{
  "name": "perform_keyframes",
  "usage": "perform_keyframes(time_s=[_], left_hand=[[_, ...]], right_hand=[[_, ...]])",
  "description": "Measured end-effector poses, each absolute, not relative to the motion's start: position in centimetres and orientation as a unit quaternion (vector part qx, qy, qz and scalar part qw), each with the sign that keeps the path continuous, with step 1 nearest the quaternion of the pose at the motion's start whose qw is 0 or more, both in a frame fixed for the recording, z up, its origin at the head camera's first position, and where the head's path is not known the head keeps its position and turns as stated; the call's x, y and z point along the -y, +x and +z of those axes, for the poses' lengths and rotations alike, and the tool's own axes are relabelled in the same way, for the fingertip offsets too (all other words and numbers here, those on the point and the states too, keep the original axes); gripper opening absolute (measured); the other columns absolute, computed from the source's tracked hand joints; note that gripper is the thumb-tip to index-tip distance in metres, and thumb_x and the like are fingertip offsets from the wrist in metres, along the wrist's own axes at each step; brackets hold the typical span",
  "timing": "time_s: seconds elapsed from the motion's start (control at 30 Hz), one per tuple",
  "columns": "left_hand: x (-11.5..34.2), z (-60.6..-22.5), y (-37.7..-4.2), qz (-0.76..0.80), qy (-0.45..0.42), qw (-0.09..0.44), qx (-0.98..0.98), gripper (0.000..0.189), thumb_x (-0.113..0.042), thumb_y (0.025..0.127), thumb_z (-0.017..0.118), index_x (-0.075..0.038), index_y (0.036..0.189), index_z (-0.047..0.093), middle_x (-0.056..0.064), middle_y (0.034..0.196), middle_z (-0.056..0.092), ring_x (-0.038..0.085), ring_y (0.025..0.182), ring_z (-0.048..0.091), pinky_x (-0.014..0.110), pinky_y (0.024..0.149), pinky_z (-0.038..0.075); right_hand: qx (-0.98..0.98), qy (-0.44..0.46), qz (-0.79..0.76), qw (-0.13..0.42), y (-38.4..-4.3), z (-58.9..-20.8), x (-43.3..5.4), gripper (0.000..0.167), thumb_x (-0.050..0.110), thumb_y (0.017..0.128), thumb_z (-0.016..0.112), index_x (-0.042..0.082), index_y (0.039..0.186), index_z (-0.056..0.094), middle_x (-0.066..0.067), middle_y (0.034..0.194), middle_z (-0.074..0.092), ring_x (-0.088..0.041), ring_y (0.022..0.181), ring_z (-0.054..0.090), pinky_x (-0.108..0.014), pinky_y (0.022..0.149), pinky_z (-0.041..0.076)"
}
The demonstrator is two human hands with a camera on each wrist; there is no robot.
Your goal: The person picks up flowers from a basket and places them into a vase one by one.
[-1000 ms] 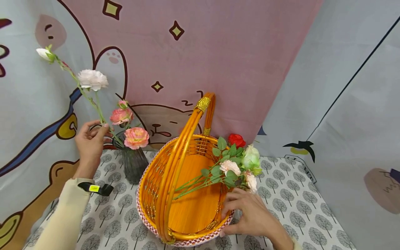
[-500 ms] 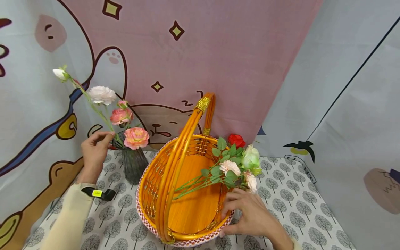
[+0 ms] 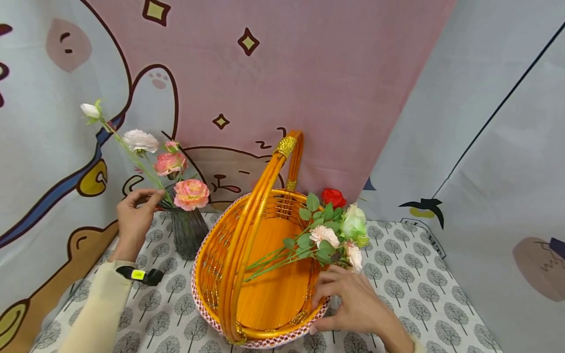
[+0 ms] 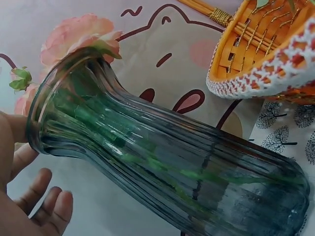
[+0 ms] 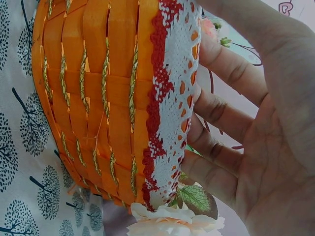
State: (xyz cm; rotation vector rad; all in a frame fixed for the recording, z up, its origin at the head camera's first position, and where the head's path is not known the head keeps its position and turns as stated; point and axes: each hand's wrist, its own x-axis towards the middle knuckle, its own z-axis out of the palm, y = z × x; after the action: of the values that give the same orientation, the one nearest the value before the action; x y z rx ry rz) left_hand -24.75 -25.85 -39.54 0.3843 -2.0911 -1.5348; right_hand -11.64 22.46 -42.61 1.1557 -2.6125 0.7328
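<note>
At the left, my left hand [image 3: 134,215] pinches the stem of a white flower [image 3: 140,141] with a white bud [image 3: 90,110] at its tip. That hand is right at the mouth of a grey ribbed glass vase [image 3: 190,235], and the stem leans left out of it. A pink-orange flower [image 3: 192,194] also stands there; green stems show through the glass vase [image 4: 162,147] in the left wrist view. My right hand [image 3: 350,301] grips the near right rim of an orange wicker basket [image 3: 269,299], fingers over the lace trim [image 5: 172,98].
Inside the basket lie several stems with a red rose [image 3: 334,197], a pale green flower [image 3: 354,223] and pale pink flowers [image 3: 324,236], heads over the right rim. The tall basket handle [image 3: 251,220] arches up beside the vase. A cartoon-printed cloth [image 3: 331,88] hangs behind.
My left hand has moved down and slightly right, lowering the white flower's stem into the vase. The white bloom and bud now sit lower. The right hand keeps its hold on the basket.
</note>
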Motion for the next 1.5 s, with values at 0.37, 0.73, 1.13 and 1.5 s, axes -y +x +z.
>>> perform_keyframes(time_s=[0.37,0.73,1.13,1.5], left_hand=[[26.6,-39.5,-24.3,-0.466,0.077,0.331,0.817,0.036,-0.038,0.094,0.075,-0.004,0.100,0.081,-0.028,0.093,0.056,-0.010,0.092,0.049,0.020,0.075,0.040],[25.7,-40.3,-23.1,-0.491,0.087,0.363,0.787,0.035,-0.036,0.092,0.078,-0.011,0.117,0.076,-0.023,0.097,0.058,-0.007,0.089,0.056,0.008,0.074,0.045],[24.8,-39.1,-21.7,-0.498,-0.020,0.383,0.778,0.051,-0.010,0.091,0.078,-0.017,0.140,0.065,-0.005,0.118,0.066,-0.004,0.092,0.063,0.006,0.079,0.049],[22.4,-36.8,-20.4,-0.506,-0.128,0.392,0.758,0.050,0.000,0.089,0.077,-0.012,0.137,0.067,0.009,0.118,0.066,0.003,0.093,0.066,0.011,0.085,0.052]], right_hand=[[0.882,0.389,0.250,0.093,-11.6,-42.5,-22.5,0.023,0.067,0.073,0.081,0.051,0.085,0.069,0.030,0.096,0.060,0.005,0.087,0.053,-0.014,0.054,0.031],[0.882,0.387,0.255,0.090,-11.5,-42.7,-22.4,0.023,0.066,0.073,0.082,0.051,0.086,0.069,0.030,0.096,0.061,0.005,0.087,0.052,-0.014,0.055,0.032],[0.881,0.391,0.249,0.096,-11.7,-42.7,-22.5,0.024,0.066,0.073,0.083,0.050,0.086,0.070,0.029,0.097,0.061,0.005,0.086,0.053,-0.013,0.054,0.032],[0.878,0.397,0.246,0.105,-11.9,-42.6,-22.5,0.025,0.066,0.072,0.083,0.049,0.084,0.070,0.029,0.092,0.059,0.005,0.082,0.052,-0.014,0.051,0.029]])
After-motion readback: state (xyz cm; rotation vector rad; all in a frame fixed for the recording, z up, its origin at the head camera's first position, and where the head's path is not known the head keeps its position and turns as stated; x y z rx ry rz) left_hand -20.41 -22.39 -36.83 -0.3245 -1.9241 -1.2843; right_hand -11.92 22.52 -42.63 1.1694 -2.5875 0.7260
